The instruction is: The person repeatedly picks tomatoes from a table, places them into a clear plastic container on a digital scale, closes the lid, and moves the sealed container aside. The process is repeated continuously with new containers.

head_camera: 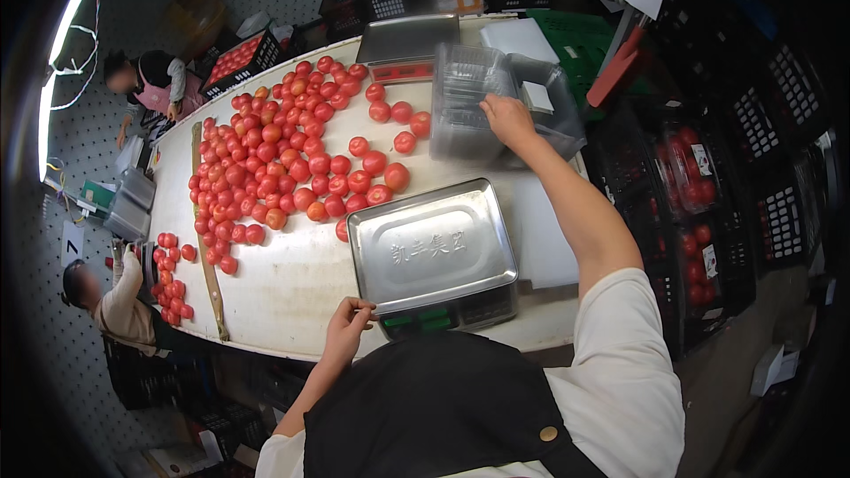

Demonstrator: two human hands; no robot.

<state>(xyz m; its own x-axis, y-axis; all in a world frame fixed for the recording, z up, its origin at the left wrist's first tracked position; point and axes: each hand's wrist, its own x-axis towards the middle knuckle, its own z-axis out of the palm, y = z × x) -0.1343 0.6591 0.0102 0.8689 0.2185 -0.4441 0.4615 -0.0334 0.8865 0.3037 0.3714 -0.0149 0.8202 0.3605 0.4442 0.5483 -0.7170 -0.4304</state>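
Observation:
My right hand (pixel 508 121) is at the stack of clear plastic trays (pixel 465 106), its fingers bent against the stack's right side; whether they grip a tray, I cannot tell. Beside it, a small stack of white labels or cards (pixel 536 97) lies in another clear container. My left hand (pixel 350 325) is at the near left corner of a weighing scale with a steel pan (pixel 431 245), thumb and fingers close together, and no object shows in it. Many red tomatoes (pixel 270 133) lie loose on the white table (pixel 285 299), left of and beyond the scale.
A second scale (pixel 408 40) stands at the far edge. White sheets (pixel 544 232) lie right of the near scale. Black crates (pixel 704 232) with packed tomatoes stand at right. A wooden strip (pixel 207 265) crosses the table. Two people (pixel 123 305) (pixel 156 83) work at the left.

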